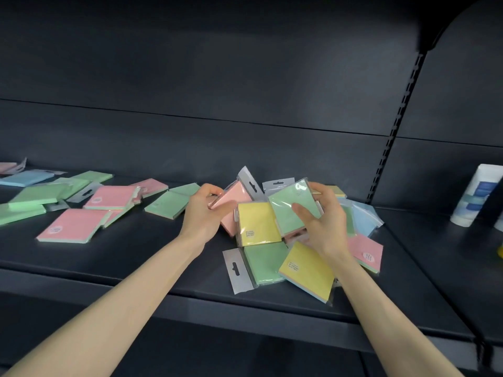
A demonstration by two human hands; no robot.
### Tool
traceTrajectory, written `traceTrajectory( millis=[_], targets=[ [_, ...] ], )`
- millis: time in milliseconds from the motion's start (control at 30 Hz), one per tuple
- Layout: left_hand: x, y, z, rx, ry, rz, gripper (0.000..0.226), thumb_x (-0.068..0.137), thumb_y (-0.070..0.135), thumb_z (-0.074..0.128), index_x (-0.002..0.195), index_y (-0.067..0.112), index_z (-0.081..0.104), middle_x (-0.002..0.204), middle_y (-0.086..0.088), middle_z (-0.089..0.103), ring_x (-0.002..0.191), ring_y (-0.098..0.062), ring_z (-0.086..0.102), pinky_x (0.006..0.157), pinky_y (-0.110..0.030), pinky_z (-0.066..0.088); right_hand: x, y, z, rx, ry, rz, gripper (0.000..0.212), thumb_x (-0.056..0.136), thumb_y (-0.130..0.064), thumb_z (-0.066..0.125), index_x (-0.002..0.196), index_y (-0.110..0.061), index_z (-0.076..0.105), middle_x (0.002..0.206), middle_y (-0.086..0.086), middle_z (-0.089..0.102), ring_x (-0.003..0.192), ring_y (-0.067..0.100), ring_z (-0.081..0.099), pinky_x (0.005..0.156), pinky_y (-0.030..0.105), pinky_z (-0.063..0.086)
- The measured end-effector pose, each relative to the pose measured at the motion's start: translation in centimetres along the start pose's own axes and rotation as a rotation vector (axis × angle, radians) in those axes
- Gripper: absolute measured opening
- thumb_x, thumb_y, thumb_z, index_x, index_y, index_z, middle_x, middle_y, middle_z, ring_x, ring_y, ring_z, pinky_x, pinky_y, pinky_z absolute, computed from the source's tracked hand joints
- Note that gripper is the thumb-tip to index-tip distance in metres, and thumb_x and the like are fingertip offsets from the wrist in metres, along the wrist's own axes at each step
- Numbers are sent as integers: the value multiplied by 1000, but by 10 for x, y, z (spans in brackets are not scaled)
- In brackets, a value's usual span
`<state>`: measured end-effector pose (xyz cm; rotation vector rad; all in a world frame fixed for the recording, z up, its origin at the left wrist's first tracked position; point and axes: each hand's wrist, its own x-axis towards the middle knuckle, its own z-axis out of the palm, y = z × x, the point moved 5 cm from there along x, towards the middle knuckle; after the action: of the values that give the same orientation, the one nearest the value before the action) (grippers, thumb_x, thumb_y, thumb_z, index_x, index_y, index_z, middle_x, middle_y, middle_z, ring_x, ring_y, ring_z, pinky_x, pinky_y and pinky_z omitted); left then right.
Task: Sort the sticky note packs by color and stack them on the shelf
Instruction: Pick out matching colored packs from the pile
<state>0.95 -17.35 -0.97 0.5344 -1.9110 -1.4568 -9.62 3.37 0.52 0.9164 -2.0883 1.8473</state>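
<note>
Both hands curled: left hand (202, 210) grips pink pack (231, 204); right hand (322, 213) grips green pack (292, 205).

The left forearm (122, 295) and right forearm (381, 308), both bare, reach forward and converge toward the yellow pack (257, 224). The left hand (201, 213) sits just left of it, fingers curled round the edge of a pink pack (235, 198). The right hand (325, 227), just right of it, pinches a green pack (288, 200), thumb pressed on its front face.
</note>
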Motion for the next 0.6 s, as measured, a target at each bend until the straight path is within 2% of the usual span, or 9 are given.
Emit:
traceTrajectory(
  millis=[100,200,267,333,433,500,567,600],
  targets=[
    [0,8,-7,-21,68,51,18,85,12,66,86,23,52,96,-6,66,89,-23,61,71,-30,45,1,-1,1,8,-26,2,35,86,-4,65,108,-27,50,91,-16,61,77,-13,60,62,5,45],
    [-2,23,-15,-20,98,121,15,87,10,64,87,19,52,93,-1,61,79,-11,53,59,-13,39,3,3,0,37,-53,43,38,87,-7,66,102,-38,50,97,-9,65,85,10,67,60,20,54],
    [-4,29,-19,-27,99,160,17,87,10,64,84,22,52,94,-3,63,80,-12,55,59,-15,39,5,2,0,18,-69,52,39,87,-9,66,98,-43,51,101,-7,65,90,21,68,66,37,57],
    [-5,34,-26,-17,103,194,20,87,11,65,83,26,52,95,-3,64,82,-13,57,60,-18,40,7,-4,0,15,-81,43,35,87,-8,66,103,-37,53,105,-4,64,87,24,69,66,43,58],
    [-10,40,-40,-17,124,222,18,86,13,67,85,24,53,91,-3,64,75,-12,57,60,-24,43,10,-17,8,82,-114,58,27,88,-9,65,110,-19,52,102,-2,63,64,20,70,44,29,53],
    [-14,45,-53,-20,151,233,17,86,12,66,87,22,53,88,-1,64,67,-5,57,55,-22,45,13,-31,18,44,-114,14,24,87,-11,66,107,-18,54,96,-8,65,70,6,67,50,17,51],
    [-18,50,-67,-29,162,250,15,87,11,66,90,17,53,86,-1,63,60,2,55,48,-14,42,14,-46,35,31,-129,-24,23,86,-13,67,104,-19,55,93,-13,65,78,1,65,58,16,53],
    [-18,51,-75,-23,170,259,15,86,12,66,91,16,53,87,-2,64,62,0,56,49,-13,41,15,-53,45,36,-149,-34,22,87,-12,67,104,-19,55,92,-13,65,77,-1,65,57,17,53]
  ],
)
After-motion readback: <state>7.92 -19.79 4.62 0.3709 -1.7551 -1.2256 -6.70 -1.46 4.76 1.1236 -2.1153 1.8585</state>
